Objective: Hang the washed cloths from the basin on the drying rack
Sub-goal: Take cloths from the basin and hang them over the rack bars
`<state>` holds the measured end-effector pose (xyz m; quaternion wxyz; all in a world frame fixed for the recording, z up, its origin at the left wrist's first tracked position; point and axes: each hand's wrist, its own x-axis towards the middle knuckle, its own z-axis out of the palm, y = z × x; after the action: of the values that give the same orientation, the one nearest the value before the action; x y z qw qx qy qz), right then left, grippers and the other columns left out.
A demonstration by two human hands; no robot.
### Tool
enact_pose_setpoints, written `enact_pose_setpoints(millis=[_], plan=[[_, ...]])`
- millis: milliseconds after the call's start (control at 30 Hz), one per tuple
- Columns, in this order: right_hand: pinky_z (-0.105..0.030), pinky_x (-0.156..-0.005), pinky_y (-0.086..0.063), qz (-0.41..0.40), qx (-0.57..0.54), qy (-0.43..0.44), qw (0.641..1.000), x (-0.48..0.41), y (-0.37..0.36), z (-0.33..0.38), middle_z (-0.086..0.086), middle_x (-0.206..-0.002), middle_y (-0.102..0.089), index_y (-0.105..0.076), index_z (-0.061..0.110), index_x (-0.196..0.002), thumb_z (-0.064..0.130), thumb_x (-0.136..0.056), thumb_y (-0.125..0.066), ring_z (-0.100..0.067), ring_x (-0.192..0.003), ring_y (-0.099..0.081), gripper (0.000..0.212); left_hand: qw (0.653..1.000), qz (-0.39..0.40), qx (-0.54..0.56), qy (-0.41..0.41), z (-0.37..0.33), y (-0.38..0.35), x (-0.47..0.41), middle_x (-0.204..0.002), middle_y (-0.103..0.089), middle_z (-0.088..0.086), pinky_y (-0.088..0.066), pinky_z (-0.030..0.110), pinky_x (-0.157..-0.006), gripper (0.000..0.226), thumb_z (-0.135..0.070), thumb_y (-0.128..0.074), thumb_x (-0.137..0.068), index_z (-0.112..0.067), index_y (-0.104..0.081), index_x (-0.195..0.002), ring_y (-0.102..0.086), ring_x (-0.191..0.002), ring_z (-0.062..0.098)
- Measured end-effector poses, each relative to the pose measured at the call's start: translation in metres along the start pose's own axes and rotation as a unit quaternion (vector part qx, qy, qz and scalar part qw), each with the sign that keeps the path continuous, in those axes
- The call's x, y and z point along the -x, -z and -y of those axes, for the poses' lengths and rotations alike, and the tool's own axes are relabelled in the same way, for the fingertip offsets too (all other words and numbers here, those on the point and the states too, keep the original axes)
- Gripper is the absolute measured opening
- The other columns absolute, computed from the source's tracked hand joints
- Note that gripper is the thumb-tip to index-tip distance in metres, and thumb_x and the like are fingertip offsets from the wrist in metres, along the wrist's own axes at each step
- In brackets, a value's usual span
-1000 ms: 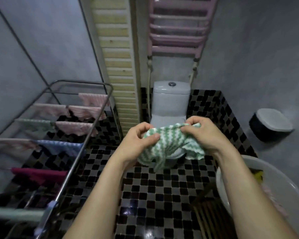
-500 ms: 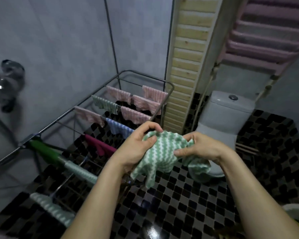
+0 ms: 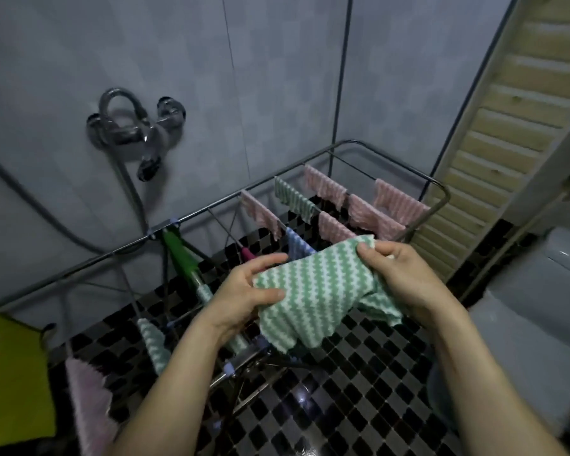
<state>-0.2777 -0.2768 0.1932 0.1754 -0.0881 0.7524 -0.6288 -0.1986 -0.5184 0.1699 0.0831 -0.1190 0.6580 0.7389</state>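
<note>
A green-and-white zigzag cloth (image 3: 316, 291) is stretched between both hands at mid-frame. My left hand (image 3: 244, 291) pinches its left edge and my right hand (image 3: 399, 274) grips its upper right corner. The cloth hangs above the near side of the metal drying rack (image 3: 392, 156), whose bars run from lower left to upper right. Several cloths hang on the rack: pink ones (image 3: 385, 205), a green-white one (image 3: 293, 199), a blue one (image 3: 298, 246), a dark green one (image 3: 181, 258). The basin is out of view.
A chrome shower mixer (image 3: 135, 133) with a hose is fixed to the grey wall on the left. A white toilet (image 3: 540, 291) stands at the right, beside a slatted wooden panel (image 3: 507, 120). A yellow cloth (image 3: 10, 380) hangs at the far left. The floor is black-and-white mosaic.
My view has swung left from the toilet toward the rack. Both hands have carried the green-white cloth over the rack and spread it out flatter.
</note>
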Motion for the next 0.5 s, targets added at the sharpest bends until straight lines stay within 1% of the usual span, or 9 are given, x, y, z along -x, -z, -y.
enact_pose_setpoints(millis=[33,100,167,200,233,300,367,433,500], plan=[[-0.043,-0.078,-0.051,0.007,0.042,0.037,0.998,-0.005,0.000,0.002,-0.032,-0.095,-0.066,-0.063,-0.009,-0.092,0.053,-0.086,-0.063,-0.031,-0.079,-0.065,0.062,0.998,-0.035,0.047,0.013,0.001,0.001,-0.003,-0.115,-0.068,0.010,-0.058,0.043,-0.083,0.053,0.013,-0.068,-0.078,-0.016,-0.062,-0.122,-0.068,-0.101,0.031],[-0.042,-0.080,-0.052,0.015,0.098,0.090,0.991,-0.016,-0.001,0.006,-0.023,-0.093,-0.070,-0.067,-0.006,-0.091,0.043,-0.092,-0.060,-0.022,-0.088,-0.068,0.050,0.995,-0.063,0.061,0.053,0.003,0.004,-0.006,-0.109,-0.071,0.011,-0.059,0.038,-0.082,0.051,0.008,-0.071,-0.076,-0.011,-0.061,-0.122,-0.070,-0.097,0.027],[-0.039,-0.084,-0.053,0.008,0.136,0.122,0.983,-0.026,-0.002,0.009,-0.006,-0.098,-0.075,-0.073,0.005,-0.090,0.033,-0.095,-0.058,-0.009,-0.104,-0.065,0.032,0.994,-0.047,0.007,0.095,0.004,0.007,-0.006,-0.102,-0.074,0.010,-0.059,0.030,-0.078,0.034,-0.001,-0.072,-0.079,-0.006,-0.067,-0.112,-0.072,-0.089,0.019],[-0.037,-0.085,-0.053,0.001,0.162,0.134,0.978,-0.033,-0.006,0.011,0.001,-0.099,-0.075,-0.073,0.008,-0.089,0.032,-0.095,-0.059,-0.007,-0.107,-0.063,0.029,0.994,-0.052,-0.001,0.099,0.006,0.009,-0.005,-0.099,-0.074,0.009,-0.058,0.030,-0.079,0.023,-0.005,-0.071,-0.082,-0.006,-0.069,-0.105,-0.071,-0.087,0.017],[-0.035,-0.083,-0.052,-0.010,0.187,0.145,0.971,-0.037,-0.008,0.012,0.005,-0.095,-0.075,-0.072,0.006,-0.089,0.032,-0.095,-0.059,-0.006,-0.105,-0.063,0.030,0.994,-0.066,0.005,0.090,0.007,0.010,-0.005,-0.097,-0.074,0.008,-0.057,0.030,-0.082,0.015,-0.008,-0.069,-0.084,-0.007,-0.070,-0.099,-0.071,-0.086,0.016],[-0.032,-0.074,-0.051,-0.019,0.218,0.174,0.960,-0.050,-0.019,0.015,0.005,-0.080,-0.073,-0.070,0.007,-0.084,0.032,-0.095,-0.058,-0.005,-0.085,-0.066,0.030,0.991,-0.124,0.037,0.037,0.007,0.014,-0.003,-0.093,-0.073,0.004,-0.054,0.032,-0.087,0.004,-0.010,-0.065,-0.088,-0.012,-0.066,-0.091,-0.069,-0.088,0.015],[-0.034,-0.066,-0.048,0.001,0.186,0.184,0.965,-0.060,-0.030,0.017,-0.003,-0.072,-0.070,-0.068,0.008,-0.078,0.030,-0.096,-0.057,-0.007,-0.070,-0.061,0.031,0.982,-0.175,0.073,-0.019,0.003,0.019,0.001,-0.090,-0.070,0.003,-0.052,0.035,-0.090,0.008,-0.009,-0.062,-0.091,-0.016,-0.061,-0.086,-0.067,-0.089,0.017],[-0.034,-0.067,-0.049,0.052,0.107,0.166,0.979,-0.068,-0.048,0.021,-0.016,-0.082,-0.071,-0.069,0.005,-0.082,0.026,-0.098,-0.054,-0.012,-0.072,-0.061,0.030,0.969,-0.215,0.096,-0.069,-0.002,0.029,0.007,-0.089,-0.067,0.005,-0.053,0.040,-0.083,0.012,-0.006,-0.058,-0.093,-0.016,-0.056,-0.087,-0.066,-0.082,0.017],[-0.027,-0.068,-0.050,0.096,0.072,0.141,0.983,-0.075,-0.068,0.022,-0.003,-0.082,-0.074,-0.070,0.011,-0.087,0.022,-0.100,-0.050,-0.008,-0.075,-0.066,0.027,0.957,-0.255,0.078,-0.116,-0.009,0.040,0.017,-0.094,-0.066,0.005,-0.057,0.037,-0.069,0.018,-0.004,-0.055,-0.095,-0.020,-0.053,-0.099,-0.067,-0.078,0.015]])
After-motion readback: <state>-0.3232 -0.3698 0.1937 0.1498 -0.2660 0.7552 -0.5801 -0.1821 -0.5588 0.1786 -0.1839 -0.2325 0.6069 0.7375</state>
